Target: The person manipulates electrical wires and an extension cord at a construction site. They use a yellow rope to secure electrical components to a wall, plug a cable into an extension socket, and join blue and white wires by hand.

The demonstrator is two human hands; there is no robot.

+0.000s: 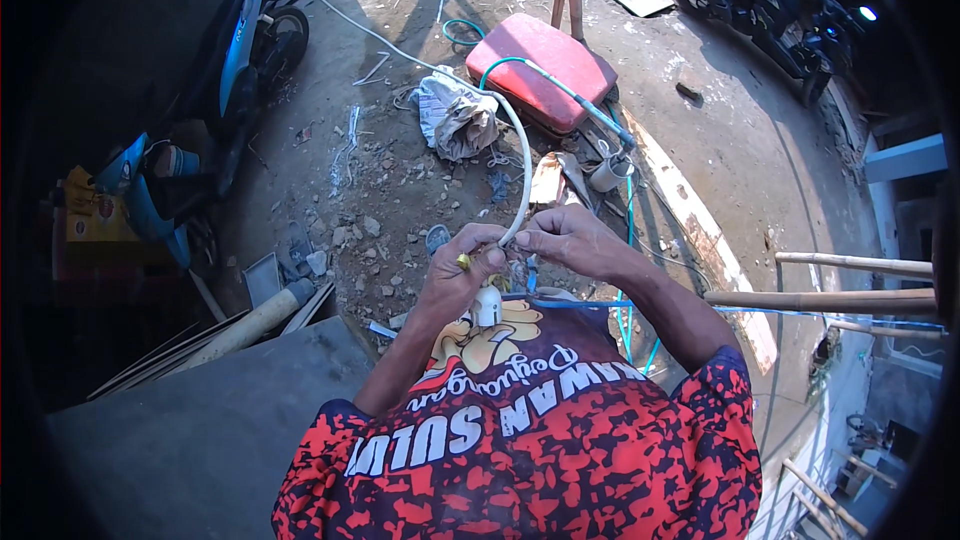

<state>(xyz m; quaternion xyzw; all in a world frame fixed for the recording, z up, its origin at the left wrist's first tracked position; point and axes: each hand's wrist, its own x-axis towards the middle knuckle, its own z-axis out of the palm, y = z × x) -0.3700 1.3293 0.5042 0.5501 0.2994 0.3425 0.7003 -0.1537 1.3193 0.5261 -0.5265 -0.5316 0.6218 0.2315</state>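
Note:
A white cable (526, 162) runs down from the far left and curves to its end between my two hands, in front of my chest. My left hand (455, 270) is closed on it, thumb and fingers pinched near the end. A small yellow piece (463, 261) shows between those fingers; what it is I cannot make out. Below that hand hangs a white cylindrical fitting (487, 307) resembling a plug or socket. My right hand (578, 240) pinches the cable from the other side, fingertips close to the left thumb. The exact cable end is hidden by the fingers.
Ahead lies a red case (545, 70) beside a crumpled sack (452, 118). A green hose (575, 95) leads to a white pipe piece (610, 175). A long plank (690, 210) and bamboo poles (820, 301) are at right. Motorcycles (235, 70) stand on both sides.

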